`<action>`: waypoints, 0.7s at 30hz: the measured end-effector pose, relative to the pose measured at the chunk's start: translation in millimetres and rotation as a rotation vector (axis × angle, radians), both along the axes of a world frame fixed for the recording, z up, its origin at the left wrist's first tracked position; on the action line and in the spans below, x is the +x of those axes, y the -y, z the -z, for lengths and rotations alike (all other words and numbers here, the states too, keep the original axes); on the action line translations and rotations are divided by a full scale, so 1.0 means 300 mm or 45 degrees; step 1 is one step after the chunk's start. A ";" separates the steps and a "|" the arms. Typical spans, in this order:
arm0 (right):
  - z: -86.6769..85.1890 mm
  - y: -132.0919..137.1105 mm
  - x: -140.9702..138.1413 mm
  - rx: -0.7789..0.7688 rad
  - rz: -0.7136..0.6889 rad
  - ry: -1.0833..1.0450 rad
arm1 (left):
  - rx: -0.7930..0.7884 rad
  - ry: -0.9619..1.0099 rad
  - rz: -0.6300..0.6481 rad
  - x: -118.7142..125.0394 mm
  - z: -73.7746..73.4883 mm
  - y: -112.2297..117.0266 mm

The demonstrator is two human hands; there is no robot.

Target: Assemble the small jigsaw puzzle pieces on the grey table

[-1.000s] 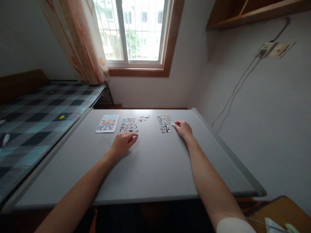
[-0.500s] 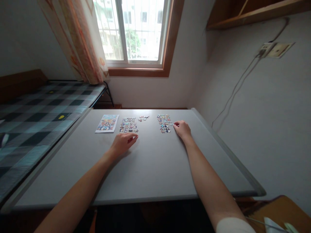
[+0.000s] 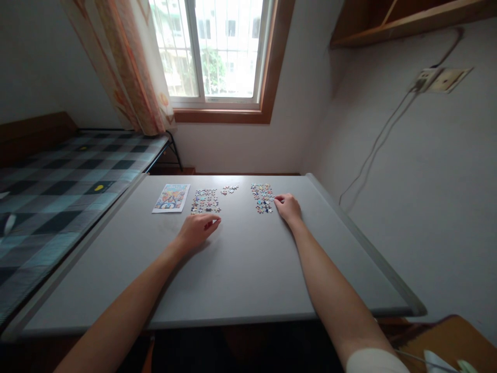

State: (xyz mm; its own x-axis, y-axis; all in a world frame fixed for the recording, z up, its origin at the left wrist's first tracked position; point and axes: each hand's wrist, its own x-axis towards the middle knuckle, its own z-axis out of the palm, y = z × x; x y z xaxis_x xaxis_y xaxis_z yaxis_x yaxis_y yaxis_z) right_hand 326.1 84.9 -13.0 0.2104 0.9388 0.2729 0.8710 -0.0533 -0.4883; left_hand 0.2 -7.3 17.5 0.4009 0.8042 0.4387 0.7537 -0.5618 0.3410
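My right hand [image 3: 288, 206] rests at the right edge of a block of loose jigsaw puzzle pieces [image 3: 262, 197]. Its thumb and forefinger are pinched on a puzzle piece at that edge, largely covered by the fingertips. My left hand [image 3: 197, 228] lies on the table just in front of another group of puzzle pieces [image 3: 205, 199]. The thumb and fingers there are curled together at the tips; whatever is between them is too small to make out. Behind and between the groups lie a few joined-looking pieces [image 3: 230, 189]. A colourful printed picture sheet [image 3: 171, 198] lies at the left.
The white table [image 3: 240, 269] has raised grey edging on its sides. A bed with a checked cover [image 3: 116, 160] stands along the left, a window [image 3: 227, 52] ahead. On the right wall, a cable [image 3: 373, 145] hangs from a socket [image 3: 442, 80]. A wooden stool-like surface [image 3: 450, 336] is at lower right.
My right hand has shifted slightly left, its fingertips now against the edge of the right-hand block of pieces. My left hand has stayed in place.
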 end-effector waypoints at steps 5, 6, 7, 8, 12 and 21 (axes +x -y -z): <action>0.005 -0.003 0.000 -0.004 0.003 -0.031 | -0.008 0.024 0.010 -0.004 0.007 -0.002; 0.005 -0.003 0.000 -0.003 0.005 -0.032 | -0.011 0.025 0.010 -0.004 0.008 -0.002; 0.005 -0.003 0.001 -0.003 0.008 -0.032 | -0.012 0.024 0.009 -0.004 0.009 -0.003; 0.004 -0.003 0.001 -0.002 0.010 -0.031 | -0.013 0.020 0.006 -0.004 0.010 -0.003; 0.003 -0.004 0.001 0.002 0.018 -0.031 | -0.013 0.012 -0.001 -0.003 0.009 -0.002; 0.005 -0.007 0.002 0.000 0.018 -0.030 | -0.001 -0.008 0.003 -0.002 0.005 -0.002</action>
State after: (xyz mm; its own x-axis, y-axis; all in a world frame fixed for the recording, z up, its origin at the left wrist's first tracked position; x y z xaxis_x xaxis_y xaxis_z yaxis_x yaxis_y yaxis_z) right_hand 326.8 86.9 -14.6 0.2304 0.9355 0.2678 0.8583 -0.0657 -0.5089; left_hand -0.5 -6.7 15.8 0.4056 0.8036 0.4356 0.7546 -0.5633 0.3365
